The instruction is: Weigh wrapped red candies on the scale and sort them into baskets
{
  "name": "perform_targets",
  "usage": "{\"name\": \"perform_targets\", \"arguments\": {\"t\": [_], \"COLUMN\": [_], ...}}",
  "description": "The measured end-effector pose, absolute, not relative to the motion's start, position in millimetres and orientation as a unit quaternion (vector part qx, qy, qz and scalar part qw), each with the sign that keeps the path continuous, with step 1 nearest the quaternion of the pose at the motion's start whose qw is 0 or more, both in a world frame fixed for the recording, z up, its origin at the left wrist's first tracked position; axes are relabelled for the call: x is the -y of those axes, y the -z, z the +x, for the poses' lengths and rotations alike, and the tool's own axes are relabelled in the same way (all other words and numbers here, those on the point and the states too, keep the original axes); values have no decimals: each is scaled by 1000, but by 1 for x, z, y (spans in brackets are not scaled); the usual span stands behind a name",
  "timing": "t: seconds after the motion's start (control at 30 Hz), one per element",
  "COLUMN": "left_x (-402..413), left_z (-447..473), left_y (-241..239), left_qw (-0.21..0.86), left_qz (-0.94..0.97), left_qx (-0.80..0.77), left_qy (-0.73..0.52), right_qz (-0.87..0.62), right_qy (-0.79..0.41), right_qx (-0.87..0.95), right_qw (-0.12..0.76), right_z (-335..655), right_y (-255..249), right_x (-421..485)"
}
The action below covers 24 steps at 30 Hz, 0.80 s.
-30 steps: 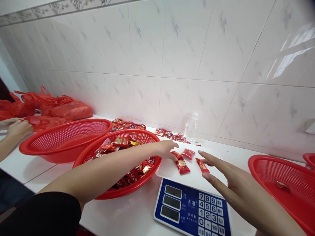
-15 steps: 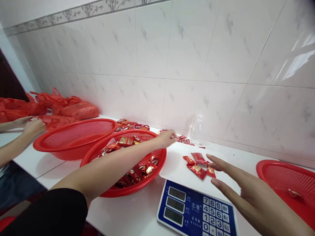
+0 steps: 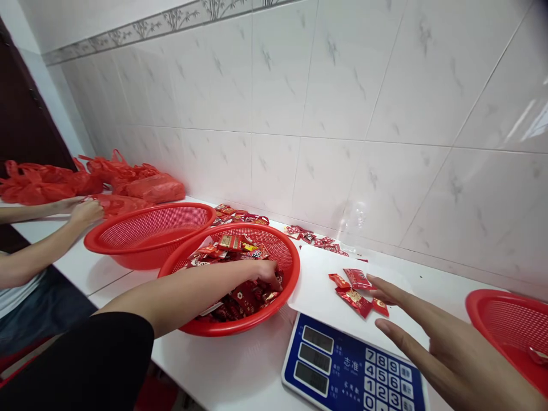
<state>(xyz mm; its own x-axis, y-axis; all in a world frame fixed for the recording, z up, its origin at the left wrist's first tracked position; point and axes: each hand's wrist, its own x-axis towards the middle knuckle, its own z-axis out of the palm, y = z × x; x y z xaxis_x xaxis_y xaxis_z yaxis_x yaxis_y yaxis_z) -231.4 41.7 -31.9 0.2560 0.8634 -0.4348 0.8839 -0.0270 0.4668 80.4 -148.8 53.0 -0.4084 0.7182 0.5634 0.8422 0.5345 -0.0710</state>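
My left hand [image 3: 268, 274] reaches down into a red plastic basket [image 3: 293, 279] full of wrapped candies [image 3: 244, 299]. Its fingers are curled down among the candies on the right side, with the tips hidden. My right hand [image 3: 415, 325] is open, thumb and fingers apart, over the white pan [image 3: 314, 274] of a blue digital scale [image 3: 349, 371]. Several red packets [image 3: 354, 299] lie loosely on that pan, just beyond my right fingertips. The scale's keypad and three displays face me.
A second red basket [image 3: 96, 241] stands left of the full one; another [image 3: 475, 299] is at the right edge. Red packets [image 3: 240, 217] and red plastic bags [image 3: 154, 187] lie along the tiled wall. At the far left, another person's hands [image 3: 88, 211] hold a red bag [image 3: 122, 205].
My left hand has moved from above the basket's right rim down into the candies. My right hand stays over the pan. The view has shifted slightly left.
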Motion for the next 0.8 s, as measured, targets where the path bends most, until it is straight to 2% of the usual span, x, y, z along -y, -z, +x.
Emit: {"name": "perform_targets", "arguments": {"t": [0.23, 0.43, 0.63, 0.8], "left_x": [-41, -41, -48, -45], "left_z": [-237, -251, -251, -211], "left_y": [21, -21, -73, -92], "left_qw": [380, 340, 304, 380], "left_qz": [716, 759, 789, 767], "left_qx": [-586, -555, -517, -467], "left_qy": [3, -35, -135, -225], "right_qz": [-469, -487, -530, -571], "right_qy": [118, 97, 74, 70], "right_qx": [834, 826, 804, 774], "right_qw": [266, 266, 259, 263], "right_z": [77, 80, 83, 88], "right_y": [-55, -52, -55, -62], "right_x": [149, 149, 152, 156]}}
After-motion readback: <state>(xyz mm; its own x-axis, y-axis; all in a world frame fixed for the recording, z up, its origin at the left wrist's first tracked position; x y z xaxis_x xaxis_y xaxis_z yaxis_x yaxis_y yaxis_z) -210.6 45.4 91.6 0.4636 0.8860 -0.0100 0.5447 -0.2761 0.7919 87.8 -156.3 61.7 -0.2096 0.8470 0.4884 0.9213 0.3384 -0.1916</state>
